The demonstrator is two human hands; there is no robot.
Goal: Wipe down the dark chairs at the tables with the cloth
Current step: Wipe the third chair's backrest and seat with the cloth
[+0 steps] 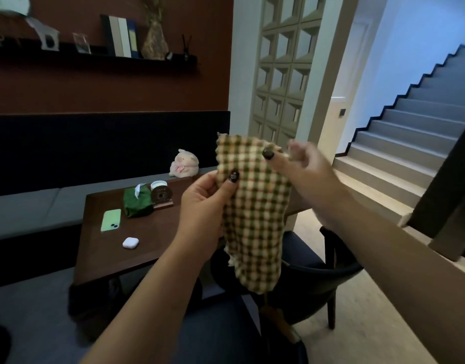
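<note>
Here both hands, left hand [202, 198] and right hand [302, 166], pinch the cloth [255, 214] (checked).

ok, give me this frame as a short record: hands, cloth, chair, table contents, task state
left hand: pinches the left edge of the cloth
right hand: blurred, pinches the cloth's top right corner
cloth: checked, held up in the air, hanging down
chair: dark, below the cloth, not touched
table: green phone, white earbud case, green tissue pouch, plush toy at far edge
task state: wiping not yet begun
</note>
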